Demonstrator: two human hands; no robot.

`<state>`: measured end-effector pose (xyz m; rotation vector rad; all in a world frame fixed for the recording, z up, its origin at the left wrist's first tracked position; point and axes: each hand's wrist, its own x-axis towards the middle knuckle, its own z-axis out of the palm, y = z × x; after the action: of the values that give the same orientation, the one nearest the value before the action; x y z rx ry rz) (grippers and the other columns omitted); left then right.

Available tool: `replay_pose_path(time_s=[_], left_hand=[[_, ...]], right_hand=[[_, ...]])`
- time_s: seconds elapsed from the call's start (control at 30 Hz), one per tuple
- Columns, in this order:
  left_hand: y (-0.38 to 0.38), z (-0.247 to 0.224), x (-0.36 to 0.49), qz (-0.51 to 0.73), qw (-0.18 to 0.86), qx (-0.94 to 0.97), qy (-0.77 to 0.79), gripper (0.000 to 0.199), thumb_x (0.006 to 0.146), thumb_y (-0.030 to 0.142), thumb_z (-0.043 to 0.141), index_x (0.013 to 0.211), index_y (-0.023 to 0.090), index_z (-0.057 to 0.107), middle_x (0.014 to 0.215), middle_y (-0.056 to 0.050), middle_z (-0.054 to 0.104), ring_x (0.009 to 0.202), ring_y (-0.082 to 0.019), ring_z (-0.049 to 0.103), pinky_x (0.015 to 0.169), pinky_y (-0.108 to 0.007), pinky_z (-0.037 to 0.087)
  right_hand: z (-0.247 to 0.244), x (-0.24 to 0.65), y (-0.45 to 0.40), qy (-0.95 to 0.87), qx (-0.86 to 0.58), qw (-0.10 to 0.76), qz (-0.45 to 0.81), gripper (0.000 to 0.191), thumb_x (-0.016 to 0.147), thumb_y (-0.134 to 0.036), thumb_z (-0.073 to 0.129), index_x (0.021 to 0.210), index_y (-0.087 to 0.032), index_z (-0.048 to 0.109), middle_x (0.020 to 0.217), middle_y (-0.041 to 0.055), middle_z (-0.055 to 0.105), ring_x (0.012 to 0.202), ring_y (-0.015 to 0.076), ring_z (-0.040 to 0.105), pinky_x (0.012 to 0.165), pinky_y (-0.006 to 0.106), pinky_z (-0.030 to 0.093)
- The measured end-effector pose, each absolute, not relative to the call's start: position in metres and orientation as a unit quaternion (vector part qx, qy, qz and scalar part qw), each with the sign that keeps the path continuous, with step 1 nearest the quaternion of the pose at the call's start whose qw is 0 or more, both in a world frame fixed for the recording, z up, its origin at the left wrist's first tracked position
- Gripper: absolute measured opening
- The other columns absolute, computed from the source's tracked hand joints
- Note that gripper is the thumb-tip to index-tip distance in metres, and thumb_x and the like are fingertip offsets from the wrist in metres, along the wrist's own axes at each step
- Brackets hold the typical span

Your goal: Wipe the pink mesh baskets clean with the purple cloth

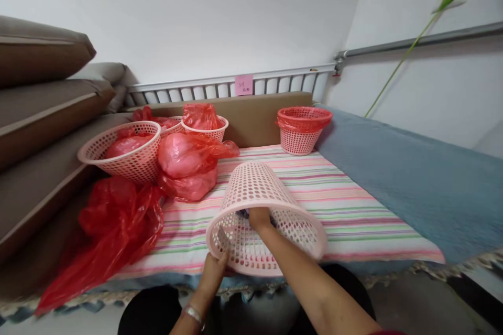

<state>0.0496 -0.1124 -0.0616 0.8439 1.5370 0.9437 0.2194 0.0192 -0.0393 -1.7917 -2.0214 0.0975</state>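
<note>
A pale pink perforated plastic basket lies on its side on a striped cloth, its mouth facing me. My left hand grips the basket's rim at the lower left, with the fingers inside and partly seen through the mouth. Reaching through the opening, my right hand is closed on a dark bluish cloth inside the basket. Only bits of that cloth show on either side of the hand, and the fingertips are hidden.
To the left stand a pink basket with red plastic inside, a stuffed red bag, a loose red bag and another bag-topped basket. A red-rimmed basket stands at back right. Stacked cushions rise far left.
</note>
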Motion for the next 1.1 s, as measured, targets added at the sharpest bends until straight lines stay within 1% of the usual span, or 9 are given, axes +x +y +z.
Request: replay_pose_path(time_s=[0.1,0.2,0.27,0.4,0.5,0.6,0.87,0.97,1.1], left_hand=[[-0.115,-0.074,0.053,0.429,0.567,0.332,0.620,0.050,0.071,0.035,0.070,0.114,0.012,0.059,0.069,-0.004,0.071,0.054,-0.021,0.066,0.055,-0.030,0.055],[-0.122,-0.086,0.063,0.432,0.607,0.294,0.599,0.044,0.069,0.045,0.071,0.090,0.006,0.066,0.062,-0.009,0.069,0.060,-0.023,0.068,0.059,-0.032,0.056],[-0.127,-0.089,0.070,0.431,0.625,0.285,0.585,0.046,0.070,0.051,0.068,0.084,0.007,0.066,0.061,-0.011,0.069,0.062,-0.024,0.069,0.061,-0.033,0.056],[-0.134,-0.084,0.077,0.446,0.636,0.274,0.566,0.042,0.074,0.052,0.063,0.081,0.010,0.062,0.065,-0.011,0.070,0.064,-0.024,0.070,0.062,-0.033,0.057],[-0.135,-0.081,0.078,0.457,0.637,0.273,0.557,0.040,0.075,0.052,0.062,0.078,0.012,0.058,0.061,-0.010,0.069,0.061,-0.024,0.069,0.061,-0.033,0.056],[-0.135,-0.082,0.077,0.463,0.637,0.270,0.554,0.041,0.074,0.053,0.061,0.078,0.012,0.056,0.058,-0.009,0.068,0.058,-0.024,0.069,0.059,-0.033,0.055],[-0.137,-0.085,0.080,0.462,0.626,0.285,0.560,0.037,0.076,0.052,0.055,0.078,0.015,0.056,0.060,-0.008,0.067,0.061,-0.023,0.068,0.062,-0.034,0.055],[-0.138,-0.082,0.080,0.451,0.611,0.304,0.574,0.036,0.075,0.051,0.055,0.077,0.015,0.058,0.062,-0.008,0.068,0.061,-0.023,0.068,0.060,-0.033,0.054],[-0.143,-0.072,0.066,0.423,0.572,0.346,0.612,0.041,0.068,0.056,0.060,0.068,0.014,0.059,0.058,-0.009,0.066,0.047,-0.023,0.062,0.047,-0.033,0.049]], right_hand=[[-0.041,0.223,0.017,-0.734,-0.646,0.206,0.036,0.046,0.085,-0.024,0.045,0.131,-0.022,0.047,0.129,0.0100,0.054,0.124,0.0273,0.041,0.105,0.044,0.027],[-0.041,0.224,0.018,-0.736,-0.649,0.189,0.039,0.047,0.084,-0.023,0.048,0.132,-0.021,0.046,0.126,0.0119,0.056,0.121,0.0284,0.044,0.102,0.045,0.030],[-0.040,0.225,0.018,-0.740,-0.648,0.176,0.040,0.048,0.084,-0.021,0.049,0.132,-0.021,0.045,0.125,0.0131,0.055,0.121,0.0284,0.044,0.100,0.043,0.031],[-0.037,0.223,0.009,-0.746,-0.649,0.143,0.036,0.045,0.083,-0.015,0.048,0.128,-0.021,0.048,0.119,0.0142,0.056,0.113,0.0278,0.048,0.093,0.041,0.035],[-0.036,0.220,-0.010,-0.755,-0.644,0.119,0.027,0.039,0.083,-0.014,0.048,0.120,-0.022,0.054,0.110,0.0130,0.058,0.103,0.0269,0.052,0.083,0.039,0.038],[-0.036,0.219,-0.039,-0.778,-0.619,0.107,0.012,0.032,0.085,-0.015,0.044,0.113,-0.024,0.057,0.103,0.0106,0.058,0.095,0.0240,0.052,0.079,0.035,0.037],[-0.048,0.215,-0.112,-0.837,-0.542,0.077,0.003,0.027,0.084,-0.020,0.047,0.107,-0.029,0.059,0.105,0.0077,0.055,0.097,0.0254,0.047,0.079,0.034,0.033],[-0.048,0.217,-0.119,-0.842,-0.533,0.085,0.018,0.030,0.081,-0.020,0.049,0.108,-0.029,0.058,0.107,0.0076,0.055,0.098,0.0257,0.047,0.079,0.034,0.033],[-0.039,0.225,-0.109,-0.824,-0.553,0.106,0.070,0.043,0.073,-0.012,0.053,0.114,-0.025,0.056,0.106,0.0072,0.057,0.097,0.0234,0.050,0.081,0.031,0.035]])
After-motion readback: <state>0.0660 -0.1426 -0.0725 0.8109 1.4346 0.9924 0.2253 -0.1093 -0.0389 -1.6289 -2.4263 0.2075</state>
